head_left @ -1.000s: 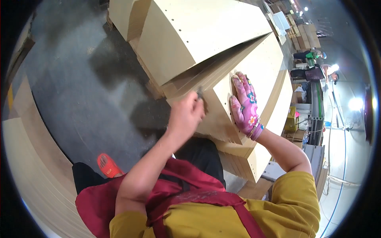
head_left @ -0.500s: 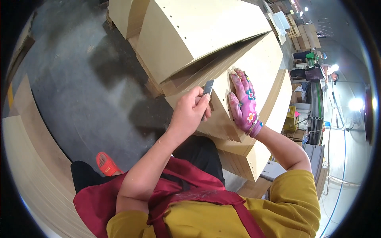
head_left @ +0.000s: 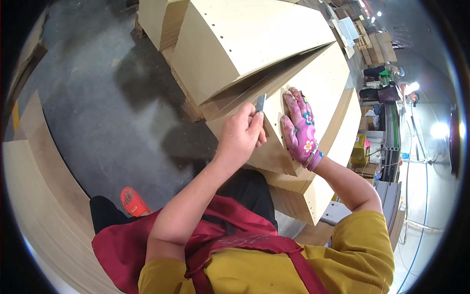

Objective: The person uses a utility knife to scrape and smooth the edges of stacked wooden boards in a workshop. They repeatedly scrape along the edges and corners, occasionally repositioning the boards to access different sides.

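Note:
My bare left hand (head_left: 239,133) is closed round a small flat grey metal blade (head_left: 261,102), whose upper end sticks out past the thumb; the rest is hidden in the fingers. The blade is at the edge of a stack of pale wooden boards (head_left: 313,73); whether it touches cannot be made out. On top of the same stack, my right hand (head_left: 301,130) lies flat with its fingers stretched out. It wears a pink flowered glove with worn, stained fingertips. Small dark holes run along the top board's edge near that glove.
Another board stack (head_left: 259,36) stands just beyond, with a dark wedge-shaped gap between the two. More boards (head_left: 44,215) lie at the lower left. Two people (head_left: 391,93) are far off at the right, near a yellow crate (head_left: 360,149). Grey floor (head_left: 93,122) stretches to the left.
My left hand has shifted slightly to the right along the board edge, and the blade is turned more upright and narrower in view. My right hand stays in place on the boards.

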The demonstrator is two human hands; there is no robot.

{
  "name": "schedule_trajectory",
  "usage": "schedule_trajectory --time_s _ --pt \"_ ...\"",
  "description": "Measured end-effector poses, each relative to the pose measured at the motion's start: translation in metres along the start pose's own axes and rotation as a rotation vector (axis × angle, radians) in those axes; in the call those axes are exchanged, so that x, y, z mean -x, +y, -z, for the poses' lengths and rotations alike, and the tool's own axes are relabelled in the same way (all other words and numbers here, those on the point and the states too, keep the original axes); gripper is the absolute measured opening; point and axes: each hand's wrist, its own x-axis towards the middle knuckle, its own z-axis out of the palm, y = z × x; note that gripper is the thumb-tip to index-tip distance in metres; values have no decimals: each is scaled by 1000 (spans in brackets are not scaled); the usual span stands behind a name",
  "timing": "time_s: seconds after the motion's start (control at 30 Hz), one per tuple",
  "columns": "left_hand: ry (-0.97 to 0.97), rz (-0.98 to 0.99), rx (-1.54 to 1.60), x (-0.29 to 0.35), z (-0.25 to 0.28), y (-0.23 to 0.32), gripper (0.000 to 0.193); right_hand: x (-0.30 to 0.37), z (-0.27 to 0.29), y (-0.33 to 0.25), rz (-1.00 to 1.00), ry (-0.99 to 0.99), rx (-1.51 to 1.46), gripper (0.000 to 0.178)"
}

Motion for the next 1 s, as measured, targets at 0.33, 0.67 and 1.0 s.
schedule_trajectory --time_s 0.33,0.67,1.0 --pt "61 7 99 -2 0 -4 18 -1 2 2 -2 -23 -8 52" --pt "246 382 -66 9 47 -84 18 -2 1 -1 1 -30 4 52" --pt "130 302 -82 -7 40 -66 21 -1 1 4 9 -12 20 52"
